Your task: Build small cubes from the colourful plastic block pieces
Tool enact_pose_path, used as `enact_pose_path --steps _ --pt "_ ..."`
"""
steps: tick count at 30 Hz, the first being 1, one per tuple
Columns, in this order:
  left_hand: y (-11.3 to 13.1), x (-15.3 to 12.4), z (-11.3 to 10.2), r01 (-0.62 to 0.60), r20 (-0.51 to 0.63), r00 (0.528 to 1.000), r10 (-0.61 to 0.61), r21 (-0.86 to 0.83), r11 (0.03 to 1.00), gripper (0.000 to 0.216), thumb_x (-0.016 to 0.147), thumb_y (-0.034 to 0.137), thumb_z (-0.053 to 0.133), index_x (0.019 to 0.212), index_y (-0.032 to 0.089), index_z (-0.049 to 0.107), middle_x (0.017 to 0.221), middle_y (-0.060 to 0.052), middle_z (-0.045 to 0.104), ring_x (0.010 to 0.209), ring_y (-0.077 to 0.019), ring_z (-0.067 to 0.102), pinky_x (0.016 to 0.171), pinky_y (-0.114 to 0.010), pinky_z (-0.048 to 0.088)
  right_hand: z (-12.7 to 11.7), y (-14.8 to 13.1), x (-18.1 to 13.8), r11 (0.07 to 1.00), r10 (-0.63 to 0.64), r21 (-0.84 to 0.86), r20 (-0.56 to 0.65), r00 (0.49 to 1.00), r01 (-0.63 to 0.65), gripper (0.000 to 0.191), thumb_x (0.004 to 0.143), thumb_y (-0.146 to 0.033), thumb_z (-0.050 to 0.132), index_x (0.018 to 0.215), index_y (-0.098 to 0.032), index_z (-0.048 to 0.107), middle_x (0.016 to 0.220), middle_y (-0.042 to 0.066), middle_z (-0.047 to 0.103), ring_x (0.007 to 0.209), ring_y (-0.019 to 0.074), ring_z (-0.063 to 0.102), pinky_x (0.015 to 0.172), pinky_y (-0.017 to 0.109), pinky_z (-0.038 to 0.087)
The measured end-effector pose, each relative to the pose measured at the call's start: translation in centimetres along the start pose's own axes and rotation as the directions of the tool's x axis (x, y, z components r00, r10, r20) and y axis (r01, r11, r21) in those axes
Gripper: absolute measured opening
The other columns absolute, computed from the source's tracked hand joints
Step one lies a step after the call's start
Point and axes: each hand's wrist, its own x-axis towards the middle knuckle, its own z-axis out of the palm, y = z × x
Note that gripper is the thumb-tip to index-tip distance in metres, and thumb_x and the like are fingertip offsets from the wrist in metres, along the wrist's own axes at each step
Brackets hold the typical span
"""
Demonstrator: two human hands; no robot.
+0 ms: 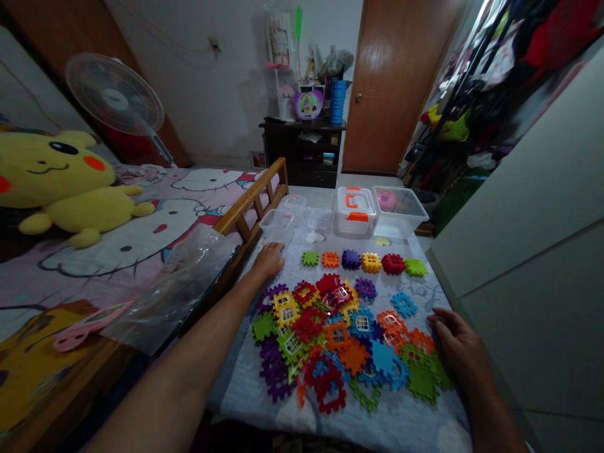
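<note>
My left hand [270, 260] lies at the table's left edge, fingers stretched forward and holding nothing, just in front of a clear plastic container [277, 221]. At the right edge my right hand [455, 333] is open, its fingers loosely bent beside green interlocking plastic tiles [422, 380]. Between my hands spreads a heap of mixed toothed building tiles, with a purple tile [274, 371], an orange tile [353, 357] and a light blue tile [383, 357] among them. Behind the heap runs a row of small groups by colour, including a yellow stack [371, 262] and a red stack [393, 264].
A lidded box [355, 211] with orange latches and an open clear bin [401, 211] holding a pink item stand at the table's back. To the left is a bed with a wooden rail [250, 201], a yellow plush toy [80, 182] and a plastic bag [174, 289]. A white cabinet [533, 251] borders the right.
</note>
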Motion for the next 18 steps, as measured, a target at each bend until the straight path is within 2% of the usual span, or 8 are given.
enact_pose_path --steps 5,9,13,18 --pt "0.2 -0.6 -0.4 -0.025 0.011 1.000 0.025 -0.012 1.000 0.044 0.086 0.024 0.049 0.128 0.011 0.060 0.134 -0.017 0.061 0.128 -0.0266 0.054 0.112 -0.037 0.037 0.1 -0.4 -0.3 1.000 -0.020 0.018 0.008 1.000 0.020 0.046 0.073 -0.048 0.063 0.108 -0.018 0.065 0.096 0.009 0.075 0.094 0.0260 0.071 0.087 0.039 0.053" --pt "0.7 -2.5 -1.1 -0.065 0.033 0.997 0.067 -0.047 0.997 0.041 0.086 0.027 0.047 0.121 0.015 0.064 0.129 -0.015 0.065 0.122 -0.0266 0.058 0.108 -0.038 0.042 0.3 -0.5 -0.5 0.997 -0.062 0.057 0.033 0.998 0.060 0.044 0.076 -0.047 0.063 0.108 -0.018 0.064 0.096 0.008 0.074 0.092 0.0241 0.070 0.090 0.039 0.052" --pt "2.6 -5.8 -2.5 -0.110 0.019 0.993 0.115 -0.156 0.982 0.045 0.089 0.041 0.044 0.118 0.014 0.065 0.123 -0.015 0.067 0.115 -0.0277 0.061 0.105 -0.041 0.044 0.3 -0.4 -0.4 0.993 -0.106 0.063 0.052 0.993 0.103 0.042 0.077 -0.046 0.062 0.108 -0.018 0.063 0.095 0.008 0.074 0.090 0.0228 0.069 0.090 0.039 0.052" --pt "6.3 -10.8 -4.6 -0.243 -0.076 0.970 0.231 -0.270 0.932 0.043 0.091 0.049 0.045 0.113 0.018 0.065 0.116 -0.012 0.069 0.110 -0.0272 0.063 0.102 -0.043 0.047 -0.7 -1.2 -0.6 0.989 -0.104 0.122 0.127 0.986 0.089 0.039 0.075 -0.045 0.066 0.104 -0.019 0.065 0.101 0.009 0.073 0.094 0.0240 0.069 0.090 0.040 0.052"
